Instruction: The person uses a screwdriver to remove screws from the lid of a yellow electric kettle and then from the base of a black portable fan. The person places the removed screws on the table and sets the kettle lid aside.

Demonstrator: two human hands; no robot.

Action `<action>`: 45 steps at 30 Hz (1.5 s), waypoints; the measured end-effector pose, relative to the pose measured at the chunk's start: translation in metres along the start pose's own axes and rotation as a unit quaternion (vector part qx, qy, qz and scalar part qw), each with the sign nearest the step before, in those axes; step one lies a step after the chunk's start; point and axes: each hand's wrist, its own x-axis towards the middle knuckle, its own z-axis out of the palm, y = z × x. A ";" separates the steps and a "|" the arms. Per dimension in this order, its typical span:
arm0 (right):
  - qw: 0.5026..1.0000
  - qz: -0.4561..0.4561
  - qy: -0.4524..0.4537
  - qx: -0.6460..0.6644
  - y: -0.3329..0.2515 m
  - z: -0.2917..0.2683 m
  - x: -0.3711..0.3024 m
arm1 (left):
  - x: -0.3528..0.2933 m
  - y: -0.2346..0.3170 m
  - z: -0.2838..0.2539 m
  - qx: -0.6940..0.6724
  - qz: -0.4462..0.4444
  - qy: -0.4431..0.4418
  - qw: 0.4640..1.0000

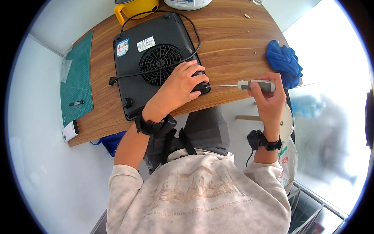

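Screwdriver [242, 85] at an upturned black induction cooktop [156, 59]

Your right hand [269, 95] grasps the screwdriver's handle, its shaft reaching the cooktop's near right corner. The cooktop lies on the wooden table [230, 43]. Your left hand [178, 87] spreads over that corner; whether it grips, I cannot tell.

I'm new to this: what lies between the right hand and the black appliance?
In the head view, a screwdriver: held in the right hand, its shaft runs to a corner of the black appliance, over the table.
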 end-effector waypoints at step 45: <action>0.981 -0.109 -0.058 -0.149 -0.050 0.001 0.027 | -0.001 -0.005 0.008 0.023 0.035 0.011 0.999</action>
